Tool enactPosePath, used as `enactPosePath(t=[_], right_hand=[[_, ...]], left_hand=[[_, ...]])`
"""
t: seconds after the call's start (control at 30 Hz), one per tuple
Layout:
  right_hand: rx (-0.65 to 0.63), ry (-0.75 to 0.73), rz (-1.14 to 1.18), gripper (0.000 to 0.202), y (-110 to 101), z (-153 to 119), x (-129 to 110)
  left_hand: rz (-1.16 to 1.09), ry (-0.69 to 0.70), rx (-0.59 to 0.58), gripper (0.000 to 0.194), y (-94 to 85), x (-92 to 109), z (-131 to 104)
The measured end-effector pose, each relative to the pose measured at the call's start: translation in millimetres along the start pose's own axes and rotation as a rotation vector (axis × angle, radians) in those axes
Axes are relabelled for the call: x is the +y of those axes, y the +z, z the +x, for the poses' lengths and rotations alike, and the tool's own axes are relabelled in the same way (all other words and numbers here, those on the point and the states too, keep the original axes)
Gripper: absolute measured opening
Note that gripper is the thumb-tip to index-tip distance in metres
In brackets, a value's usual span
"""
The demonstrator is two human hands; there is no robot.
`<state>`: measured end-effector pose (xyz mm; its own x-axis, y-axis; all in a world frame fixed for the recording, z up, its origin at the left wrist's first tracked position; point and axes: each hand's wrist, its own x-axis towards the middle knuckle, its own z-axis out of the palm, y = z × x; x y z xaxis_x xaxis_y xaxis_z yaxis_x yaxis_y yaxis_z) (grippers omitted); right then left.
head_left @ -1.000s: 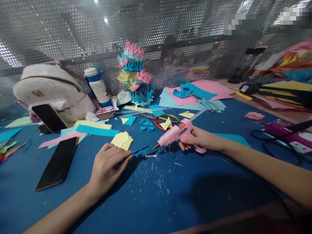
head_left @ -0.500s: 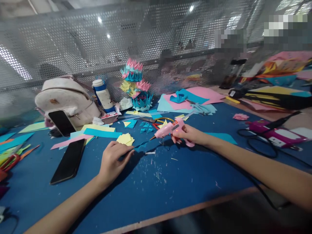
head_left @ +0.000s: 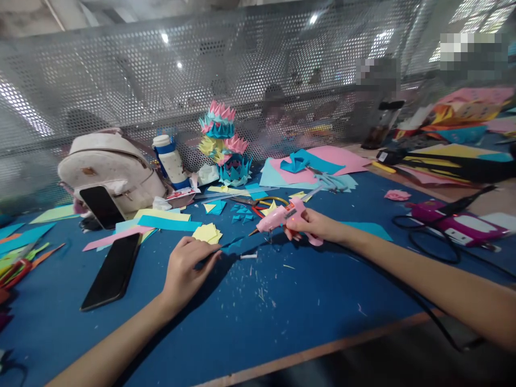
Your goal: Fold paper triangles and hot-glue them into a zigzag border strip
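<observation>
My right hand is wrapped round a pink glue gun, whose nozzle points left. Between thumb and fingers, my left hand pinches a blue paper strip that stretches right, close to the nozzle. Whether nozzle and strip touch is too small to tell. A short white stick lies below the strip. Yellow paper pieces sit just behind my left hand, and small blue folded pieces lie behind the strip.
A black phone lies left of my left hand. Further back stand a backpack, a bottle and a layered paper flower tower. Scissors lie behind the glue gun. A purple power strip with cables is at right.
The camera view has shifted very slightly. Both hands keep nearly the same pose, still holding the glue gun and the blue strip.
</observation>
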<state>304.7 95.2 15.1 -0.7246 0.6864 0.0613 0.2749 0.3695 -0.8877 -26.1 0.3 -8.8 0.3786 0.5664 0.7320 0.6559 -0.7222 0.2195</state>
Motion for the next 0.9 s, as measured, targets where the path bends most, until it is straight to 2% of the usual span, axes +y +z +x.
enactPosePath(t=[0.13, 0.23, 0.37, 0.47, 0.57, 0.7, 0.87, 0.9], right_hand=[[0.001, 0.015, -0.003, 0.060, 1, 0, -2], [0.094, 0.094, -0.077, 0.065, -9, -2, -6], [0.292, 0.221, -0.222, 0.064, -46, -14, -11], [0.404, 0.324, -0.332, 0.056, -79, -32, -5], [0.421, 0.450, -0.431, 0.054, -98, -52, 8], [0.379, 0.526, -0.499, 0.055, -92, -71, 19], [0.324, 0.506, -0.553, 0.045, -80, -90, 10], [0.357, 0.491, -0.611, 0.041, -81, -95, 7]], left_hand=[[0.000, -0.001, -0.013, 0.008, 0.1, 0, 0], [0.003, -0.003, -0.015, 0.008, -0.7, 0, 1], [-0.001, 0.003, -0.012, 0.008, -2.5, 1, 1], [-0.007, 0.012, -0.019, 0.006, -3.1, 3, 1], [-0.011, 0.015, -0.029, 0.006, -2.8, 4, 0], [-0.007, 0.012, -0.022, 0.008, -1.7, 4, -1], [0.000, 0.009, -0.022, 0.011, -1.0, 4, -1], [0.000, 0.008, -0.022, 0.012, -1.0, 4, -1]])
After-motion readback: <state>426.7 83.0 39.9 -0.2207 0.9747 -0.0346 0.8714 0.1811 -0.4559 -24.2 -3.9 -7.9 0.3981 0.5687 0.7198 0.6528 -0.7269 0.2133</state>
